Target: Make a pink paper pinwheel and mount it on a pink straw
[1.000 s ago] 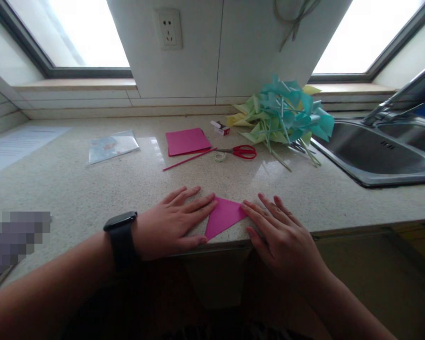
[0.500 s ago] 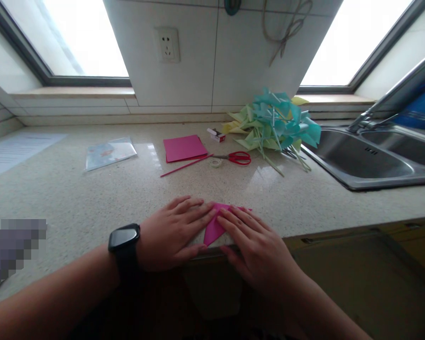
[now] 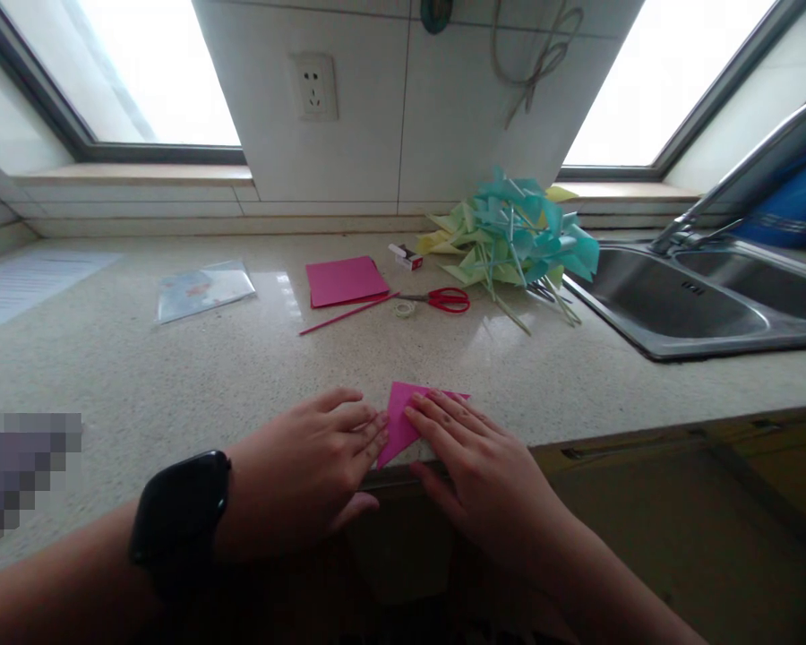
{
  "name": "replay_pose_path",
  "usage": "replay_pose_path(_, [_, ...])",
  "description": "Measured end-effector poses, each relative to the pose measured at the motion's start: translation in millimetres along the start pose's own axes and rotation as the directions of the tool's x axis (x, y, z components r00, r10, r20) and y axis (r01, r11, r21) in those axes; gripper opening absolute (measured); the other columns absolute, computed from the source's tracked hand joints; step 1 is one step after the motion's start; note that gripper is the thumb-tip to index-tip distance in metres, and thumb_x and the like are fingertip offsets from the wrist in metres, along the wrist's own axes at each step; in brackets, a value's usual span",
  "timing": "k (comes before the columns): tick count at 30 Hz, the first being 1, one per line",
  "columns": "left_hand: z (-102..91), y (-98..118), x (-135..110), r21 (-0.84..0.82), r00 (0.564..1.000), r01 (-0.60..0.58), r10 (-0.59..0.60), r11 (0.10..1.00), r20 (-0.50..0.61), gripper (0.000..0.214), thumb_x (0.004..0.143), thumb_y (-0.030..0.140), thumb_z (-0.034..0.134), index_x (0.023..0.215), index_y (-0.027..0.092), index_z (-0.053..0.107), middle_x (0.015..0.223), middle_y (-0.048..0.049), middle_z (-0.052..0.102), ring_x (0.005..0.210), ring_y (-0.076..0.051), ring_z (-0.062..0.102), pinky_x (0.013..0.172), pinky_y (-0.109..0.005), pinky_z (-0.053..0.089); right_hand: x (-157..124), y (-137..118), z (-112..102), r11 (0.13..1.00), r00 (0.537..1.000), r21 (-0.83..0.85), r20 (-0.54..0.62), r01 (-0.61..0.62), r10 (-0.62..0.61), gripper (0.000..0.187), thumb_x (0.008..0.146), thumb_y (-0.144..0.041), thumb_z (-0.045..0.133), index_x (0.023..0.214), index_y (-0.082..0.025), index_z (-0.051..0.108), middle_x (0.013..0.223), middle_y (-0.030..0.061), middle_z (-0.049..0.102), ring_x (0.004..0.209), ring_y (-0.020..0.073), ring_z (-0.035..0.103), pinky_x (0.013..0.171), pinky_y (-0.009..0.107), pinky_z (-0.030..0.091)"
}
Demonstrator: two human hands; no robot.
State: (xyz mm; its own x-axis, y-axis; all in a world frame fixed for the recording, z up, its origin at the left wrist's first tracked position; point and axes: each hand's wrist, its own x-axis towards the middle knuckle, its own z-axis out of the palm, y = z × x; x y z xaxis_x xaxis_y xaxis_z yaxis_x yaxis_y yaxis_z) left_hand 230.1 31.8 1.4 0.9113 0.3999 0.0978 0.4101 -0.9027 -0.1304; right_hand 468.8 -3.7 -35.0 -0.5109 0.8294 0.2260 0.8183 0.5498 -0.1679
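A folded sheet of pink paper lies at the front edge of the counter. My right hand rests flat on its right part, fingers stretched out and thumb below the counter edge. At the paper's left edge is my left hand, its fingers extended and their tips touching or just beside the paper. A dark watch is on my left wrist. Part of the paper is hidden beneath my right fingers.
Behind lie a stack of pink paper, a pink stick, a tape roll, red-handled scissors and a small box. Paper pinwheels are piled beside the sink. A clear packet lies left.
My left hand has slid left off the paper, uncovering its upper left corner. My right hand stays pressed on the paper. The view has shifted slightly.
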Motion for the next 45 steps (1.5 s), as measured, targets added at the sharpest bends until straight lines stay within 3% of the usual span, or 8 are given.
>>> replay_pose_path(7, [-7.8, 1, -1, -0.055, 0.997, -0.056, 0.053, 0.997, -0.048, 0.029, 0.099, 0.035, 0.054, 0.112, 0.015, 0.071, 0.102, -0.0070, 0.077, 0.105, -0.025, 0.065, 0.106, -0.044, 0.040, -2, -2, -1, 1.000, 1.000, 0.014, 0.006, -0.018, 0.018, 0.052, 0.094, -0.027, 0.056, 0.145, -0.017, 0.054, 0.153, 0.0074, 0.052, 0.143, 0.0246, 0.046, 0.120, 0.046, 0.039])
replay_pose_path(12, [-3.3, -6, 5, -0.233, 0.984, 0.132, -0.155, 0.964, -0.086, 0.031, 0.102, 0.033, 0.046, 0.090, 0.019, 0.071, 0.089, -0.0060, 0.072, 0.094, -0.025, 0.063, 0.087, -0.043, 0.049, -5, -8, 2, 1.000, 1.000, 0.004, -0.023, -0.021, 0.021, 0.050, 0.095, -0.027, 0.054, 0.144, -0.016, 0.054, 0.150, 0.0097, 0.056, 0.137, 0.0289, 0.051, 0.116, 0.051, 0.042])
replay_pose_path(17, [17.8, -10, 8, -0.275, 0.925, 0.345, -0.375, 0.897, -0.062, 0.042, 0.098, 0.047, 0.055, 0.123, 0.016, 0.067, 0.109, -0.0123, 0.066, 0.102, -0.030, 0.058, 0.090, -0.050, 0.051, -14, -19, 1, 0.999, 1.000, 0.040, 0.004, 0.000, 0.000, 0.055, 0.093, -0.021, 0.055, 0.148, -0.019, 0.049, 0.149, 0.0102, 0.055, 0.136, 0.0316, 0.049, 0.110, 0.056, 0.044])
replay_pose_path(24, [23.2, -4, 8, -0.404, 0.909, 0.370, -0.416, 0.836, -0.030, 0.031, 0.099, 0.032, 0.057, 0.125, 0.019, 0.068, 0.113, -0.0106, 0.063, 0.107, -0.027, 0.054, 0.097, -0.046, 0.049, 0, -2, -21, 0.952, 0.997, 0.300, -0.019, -0.062, 0.071, 0.037, 0.097, -0.017, 0.053, 0.134, -0.019, 0.058, 0.130, 0.0075, 0.063, 0.123, 0.0228, 0.052, 0.107, 0.041, 0.047])
replay_pose_path(31, [25.5, -11, 8, -0.561, 0.928, 0.313, -0.372, 0.766, 0.009, 0.029, 0.098, 0.024, 0.058, 0.126, 0.022, 0.067, 0.111, -0.0081, 0.063, 0.105, -0.024, 0.054, 0.096, -0.044, 0.047, 37, 13, -26, 0.961, 0.985, 0.231, 0.118, -0.153, 0.129, 0.033, 0.100, -0.027, 0.055, 0.129, -0.014, 0.063, 0.119, 0.0129, 0.065, 0.118, 0.0287, 0.055, 0.105, 0.047, 0.045])
replay_pose_path(38, [25.2, -10, 8, -0.598, 0.912, 0.324, -0.410, 0.733, -0.008, 0.026, 0.096, 0.021, 0.059, 0.121, 0.021, 0.068, 0.109, -0.0079, 0.064, 0.104, -0.024, 0.055, 0.095, -0.044, 0.047, 48, 17, -32, 0.964, 0.975, 0.224, 0.202, -0.140, 0.095, 0.009, 0.090, -0.023, 0.068, 0.092, -0.016, 0.063, 0.099, 0.0090, 0.065, 0.099, 0.0242, 0.058, 0.087, 0.037, 0.047])
replay_pose_path(42, [28.5, -13, 8, -0.715, 0.821, 0.372, -0.569, 0.592, -0.045, 0.038, 0.092, 0.028, 0.065, 0.128, 0.020, 0.060, 0.113, -0.0091, 0.064, 0.099, -0.024, 0.059, 0.090, -0.045, 0.051, 53, 28, -28, 0.873, 0.968, 0.434, 0.204, -0.222, 0.145, 0.009, 0.088, -0.019, 0.066, 0.082, -0.020, 0.058, 0.077, -0.0004, 0.062, 0.071, 0.0156, 0.054, 0.064, 0.029, 0.040])
replay_pose_path(45, [29.6, -19, 10, -0.925, 0.672, 0.296, -0.740, 0.238, 0.024, 0.061, 0.087, 0.038, 0.073, 0.138, 0.018, 0.047, 0.115, -0.0104, 0.066, 0.091, -0.021, 0.065, 0.081, -0.040, 0.055, 62, 35, -22, 0.693, 0.968, 0.677, 0.146, -0.250, 0.206, 0.014, 0.086, -0.027, 0.068, 0.080, -0.020, 0.058, 0.070, -0.0035, 0.057, 0.063, 0.0129, 0.049, 0.056, 0.026, 0.037])
